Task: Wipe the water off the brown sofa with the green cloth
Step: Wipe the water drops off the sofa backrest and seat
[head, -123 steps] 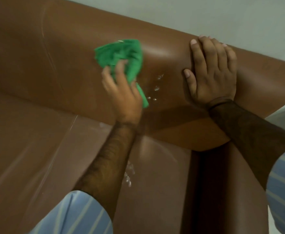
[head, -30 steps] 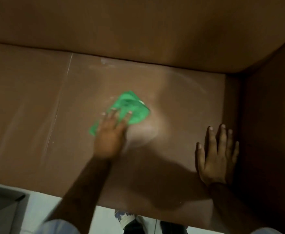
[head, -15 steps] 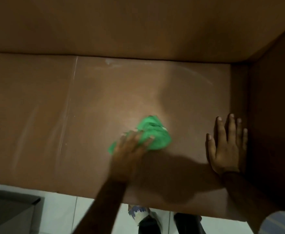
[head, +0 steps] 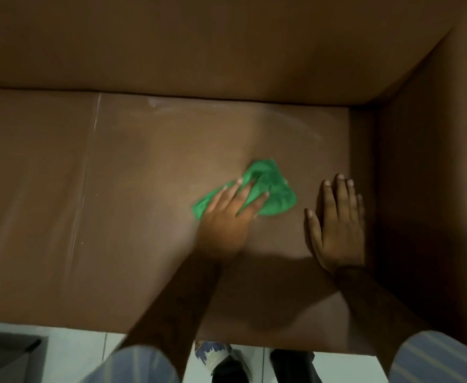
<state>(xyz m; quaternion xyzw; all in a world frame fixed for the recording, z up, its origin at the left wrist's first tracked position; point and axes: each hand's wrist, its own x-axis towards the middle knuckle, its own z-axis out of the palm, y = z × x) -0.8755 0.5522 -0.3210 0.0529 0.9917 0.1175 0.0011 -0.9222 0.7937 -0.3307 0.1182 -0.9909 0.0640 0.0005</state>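
I look down on the seat of the brown sofa [head: 143,217]. The crumpled green cloth [head: 275,193] lies on the right seat cushion under my left hand [head: 231,214], whose fingers press down on it. My right hand [head: 336,225] rests flat on the seat just right of the cloth, fingers spread, close to the inner side of the armrest. Faint wet streaks [head: 295,121] curve across the back of the cushion. No separate water drops show on the seat.
The backrest [head: 226,45] fills the top of the view and the armrest [head: 434,161] rises on the right. A seam [head: 84,189] splits the seat cushions. Below the front edge are white floor tiles [head: 74,352], my dark shoes [head: 229,369] and a grey object [head: 2,352] at bottom left.
My left hand has slid the cloth rightward across the seat toward my right hand. Four seconds ago both hands were up on the backrest, where water drops showed.
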